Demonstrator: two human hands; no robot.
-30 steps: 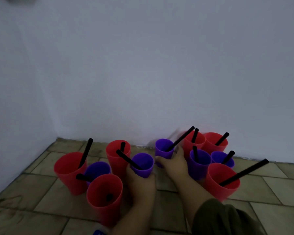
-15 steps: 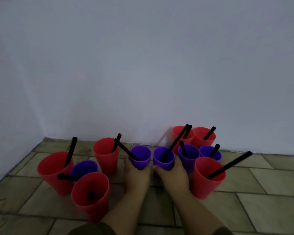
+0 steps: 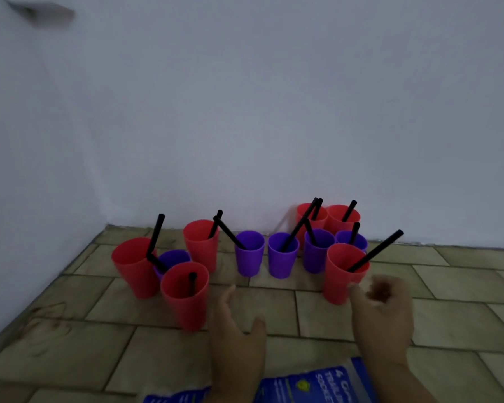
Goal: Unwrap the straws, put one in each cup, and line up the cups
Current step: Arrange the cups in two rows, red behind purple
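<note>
Two purple plastic cups (image 3: 249,253) (image 3: 282,254) with black straws stand side by side mid-floor. Red plastic cup (image 3: 344,271) at 3 o'clock: right hand (image 3: 381,309), loosely curled, empty. Left hand (image 3: 236,324) spread, empty. Grip low, slide it level with the purples.

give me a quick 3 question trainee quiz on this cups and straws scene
1. True or false: the left hand is holding a cup.
2. How many purple cups stand on the floor? A) three B) five C) seven
3. Fill in: the right hand is nearest a ____ cup with a long black straw.

Key:
1. False. It hovers open, free of any cup, near the front red cup.
2. B. Five: one behind the left red cups, two side by side in the middle, two on the right.
3. Red.
</note>
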